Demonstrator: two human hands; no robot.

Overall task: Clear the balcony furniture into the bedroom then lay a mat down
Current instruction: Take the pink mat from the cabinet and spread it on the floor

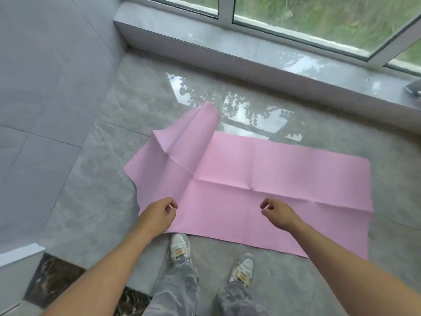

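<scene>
Two bare forearms reached forward and down. The left hand point(157, 215) and the right hand point(276, 215) hovered above the near edge of a pink mat point(262, 179), fingers loosely curled and thumbs near forefingers, holding nothing.

The mat lay across the glossy grey tiled floor point(91, 179), just ahead of the person's pale shoes point(180, 247). Most of it was flat, with a grid of fold creases. Its far left corner point(193, 131) stood up, rumpled and curled over itself. Beyond ran a low stone ledge point(205, 49) under windows.

The mat looked thin, light and floppy, more like a sheet than a stiff pad, and likely to slide on polished tile. Pinching the raised corner's edge and drawing it outward would probably flatten it.
</scene>
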